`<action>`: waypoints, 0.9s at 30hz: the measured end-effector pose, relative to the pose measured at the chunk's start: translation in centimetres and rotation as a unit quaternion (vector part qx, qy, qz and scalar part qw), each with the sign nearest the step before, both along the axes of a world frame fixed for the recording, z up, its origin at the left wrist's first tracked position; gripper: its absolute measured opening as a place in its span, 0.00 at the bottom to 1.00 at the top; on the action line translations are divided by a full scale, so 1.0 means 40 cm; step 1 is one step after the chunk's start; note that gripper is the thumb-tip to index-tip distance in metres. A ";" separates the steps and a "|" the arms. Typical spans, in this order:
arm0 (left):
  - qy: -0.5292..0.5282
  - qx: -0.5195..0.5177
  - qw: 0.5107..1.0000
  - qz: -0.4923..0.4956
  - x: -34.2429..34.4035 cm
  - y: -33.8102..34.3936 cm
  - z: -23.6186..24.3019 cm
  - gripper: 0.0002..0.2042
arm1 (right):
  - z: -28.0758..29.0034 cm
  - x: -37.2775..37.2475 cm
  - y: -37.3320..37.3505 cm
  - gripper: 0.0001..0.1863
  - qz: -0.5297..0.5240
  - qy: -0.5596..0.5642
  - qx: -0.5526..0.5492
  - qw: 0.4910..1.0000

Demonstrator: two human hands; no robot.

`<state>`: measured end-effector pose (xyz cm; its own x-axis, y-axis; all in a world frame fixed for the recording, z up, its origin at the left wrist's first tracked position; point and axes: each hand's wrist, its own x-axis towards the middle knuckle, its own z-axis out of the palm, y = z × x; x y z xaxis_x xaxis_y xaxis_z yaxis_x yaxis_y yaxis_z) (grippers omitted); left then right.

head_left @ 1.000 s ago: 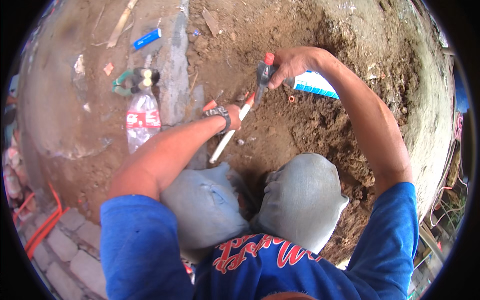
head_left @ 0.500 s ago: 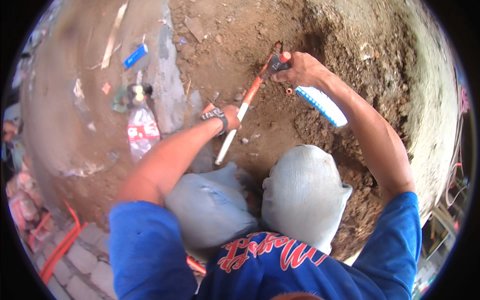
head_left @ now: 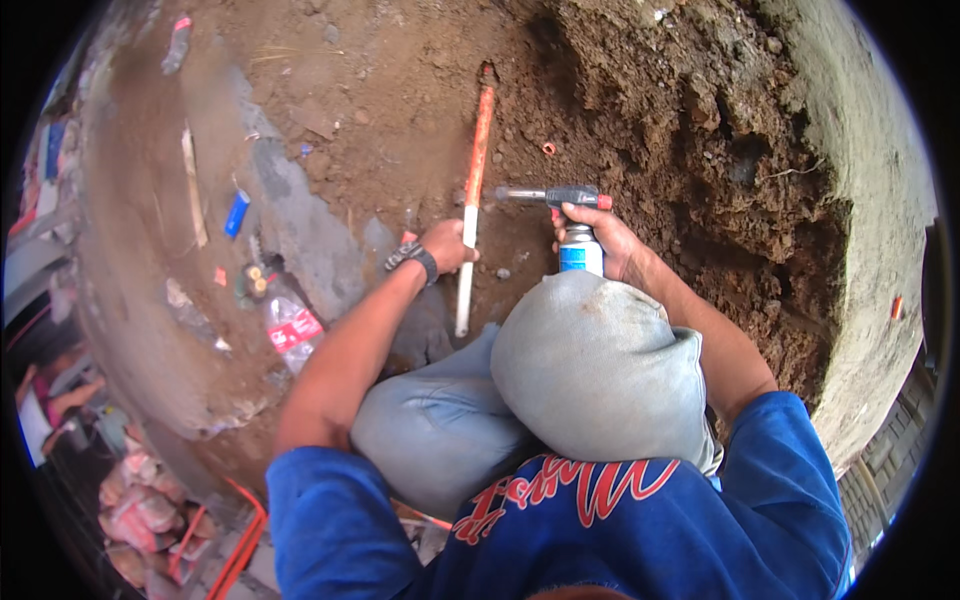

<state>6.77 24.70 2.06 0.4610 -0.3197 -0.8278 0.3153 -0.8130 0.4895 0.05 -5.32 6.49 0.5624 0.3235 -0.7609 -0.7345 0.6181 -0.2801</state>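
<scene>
A straight pipe runs up from the dirt in front of me, its far length orange (head_left: 481,145) and its near length white (head_left: 465,295). My left hand (head_left: 443,247) is closed round the white length, just below where the colours meet. In my right hand (head_left: 615,240) is a gas torch (head_left: 578,196), held by its black head and the neck of its white-and-blue canister (head_left: 581,258). The torch's metal nozzle points left, its tip close to the colour change on the pipe. No flame can be made out. My right knee hides the canister's bottom.
Rough dug soil (head_left: 680,140) rises at the right against a concrete wall (head_left: 880,250). Left of my forearm lie a clear plastic bottle (head_left: 292,325), a blue box-like piece (head_left: 237,214) and a wood strip (head_left: 193,185). An orange ring (head_left: 549,148) lies on the dirt beyond the torch.
My right hand has drawn the torch back toward me and turned it, so the nozzle faces left at the pipe. The pipe stands more upright in view, still in my left hand.
</scene>
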 end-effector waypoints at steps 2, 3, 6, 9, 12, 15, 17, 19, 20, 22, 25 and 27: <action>0.012 -0.006 1.000 0.022 0.002 -0.001 0.012 0.11 | -0.031 -0.024 0.010 0.10 -0.012 0.009 -0.017 1.000; 0.016 -0.010 1.000 0.025 -0.001 0.001 0.017 0.11 | -0.045 -0.036 0.014 0.10 -0.022 0.013 -0.027 0.999; 0.025 -0.008 0.999 0.030 0.000 -0.008 0.030 0.11 | -0.053 -0.045 0.019 0.10 -0.039 0.031 -0.008 0.999; 0.012 -0.008 1.000 0.013 0.003 -0.005 0.027 0.11 | -0.047 -0.033 0.030 0.10 -0.026 0.016 0.024 0.999; 0.009 -0.012 1.000 0.010 0.004 -0.008 0.022 0.11 | -0.057 -0.021 0.021 0.10 -0.004 0.019 -0.057 0.998; -0.037 -0.008 0.999 -0.017 -0.008 0.007 -0.008 0.11 | 0.014 0.009 0.038 0.09 0.041 -0.030 -0.133 0.990; -0.056 0.006 0.998 -0.024 -0.010 0.006 -0.004 0.12 | 0.072 0.048 0.053 0.12 0.088 -0.095 -0.194 0.972; -0.066 0.014 0.997 -0.025 -0.020 0.003 -0.016 0.15 | 0.136 0.119 0.056 0.18 0.191 -0.202 -0.268 0.923; -0.058 0.025 0.998 -0.029 -0.010 -0.020 0.014 0.16 | 0.176 0.176 0.049 0.20 0.248 -0.263 -0.290 0.886; -0.058 0.045 0.997 -0.027 -0.007 -0.027 0.035 0.17 | 0.259 0.334 0.060 0.23 0.459 -0.301 -0.309 0.777; -0.090 0.061 0.993 -0.054 -0.008 -0.032 0.018 0.17 | 0.285 0.526 0.138 0.22 0.584 -0.419 -0.373 0.587; -0.093 0.066 0.993 -0.041 -0.009 -0.031 0.020 0.17 | 0.306 0.634 0.216 0.23 0.680 -0.437 -0.378 0.450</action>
<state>6.40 23.47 2.84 0.5864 -0.2566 -0.7683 0.1606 -0.8929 0.4208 25.42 3.34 18.75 0.4260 0.6563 -0.6227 0.3065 -0.7523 -0.5832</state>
